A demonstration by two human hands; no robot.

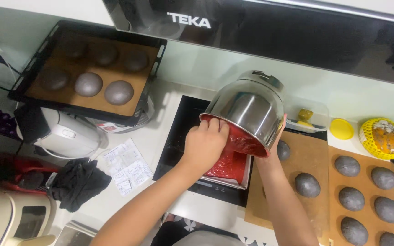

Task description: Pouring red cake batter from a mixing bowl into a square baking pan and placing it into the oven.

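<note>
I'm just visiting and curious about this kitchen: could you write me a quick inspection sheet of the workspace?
Surface: pale counter with a black cooktop.
Job's things: steel bowl tipped over a lined pan; red batter inside both.
Clutter: grey dough balls on brown paper, black baking tray with more, paper notes, dark cloth, yellow lid.
Grips: left hand at the bowl's rim in the batter; right hand steadies the bowl, mostly hidden.
Cables: dark cord at far left.
Surroundings: black hood above, white appliance left.
</note>
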